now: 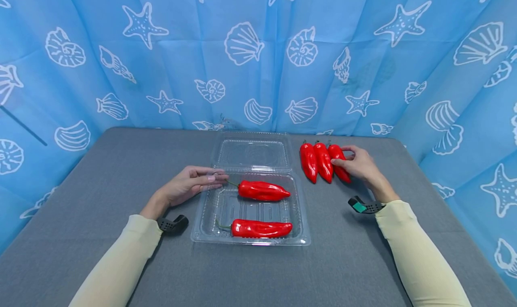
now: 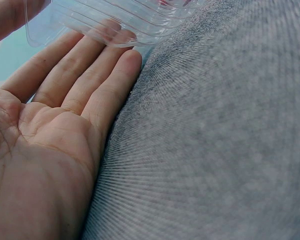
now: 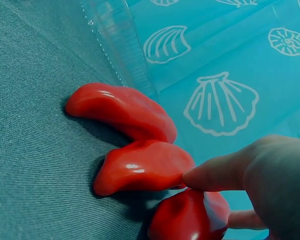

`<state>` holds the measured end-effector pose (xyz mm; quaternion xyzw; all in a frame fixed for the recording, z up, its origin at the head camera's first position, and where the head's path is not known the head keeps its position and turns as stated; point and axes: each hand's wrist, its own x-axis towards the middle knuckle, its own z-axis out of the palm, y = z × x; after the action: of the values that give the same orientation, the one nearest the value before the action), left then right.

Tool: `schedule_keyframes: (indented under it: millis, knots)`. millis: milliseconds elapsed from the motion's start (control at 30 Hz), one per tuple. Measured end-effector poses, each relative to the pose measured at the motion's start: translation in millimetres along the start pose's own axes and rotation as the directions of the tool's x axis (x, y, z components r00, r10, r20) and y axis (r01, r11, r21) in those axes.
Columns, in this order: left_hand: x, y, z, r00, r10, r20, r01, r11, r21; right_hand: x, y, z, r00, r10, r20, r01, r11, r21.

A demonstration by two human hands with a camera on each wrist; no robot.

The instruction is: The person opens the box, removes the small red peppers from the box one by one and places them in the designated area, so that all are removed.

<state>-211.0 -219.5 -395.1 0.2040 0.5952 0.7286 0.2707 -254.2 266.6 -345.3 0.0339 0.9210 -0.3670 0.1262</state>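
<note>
A clear plastic clamshell box (image 1: 302, 208) lies with its lid (image 1: 252, 152) folded back. Inside are two glossy red peppers: an upper one (image 1: 264, 190) and a lower one (image 1: 261, 229), stems to the left. At the box's upper left edge, my left hand (image 1: 190, 183) touches the plastic with straight fingers; the left wrist view shows its fingertips (image 2: 110, 30) against the ribbed wall. On the right, my right hand (image 1: 359, 164) pinches the rightmost (image 1: 339, 163) of three peppers, thumb on its left side. The middle pepper (image 1: 323, 162) is close beside that thumb, and the left pepper (image 1: 308, 162) adjoins it.
A grey cloth (image 1: 258, 278) covers the table. Behind its far edge hangs a blue curtain (image 1: 258, 87) with white shells and starfish. The lid reaches nearly to that edge, left of the three peppers.
</note>
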Motion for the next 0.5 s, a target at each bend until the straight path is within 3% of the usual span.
schedule_keyframes:
  millis: [500]
  knots:
    - [0.1,0.5,0.3,1.0,-0.001,0.0,0.001,1.0,-0.006,1.2,2.7,1.1,1.0,0.01,0.008,-0.01,1.0,0.005]
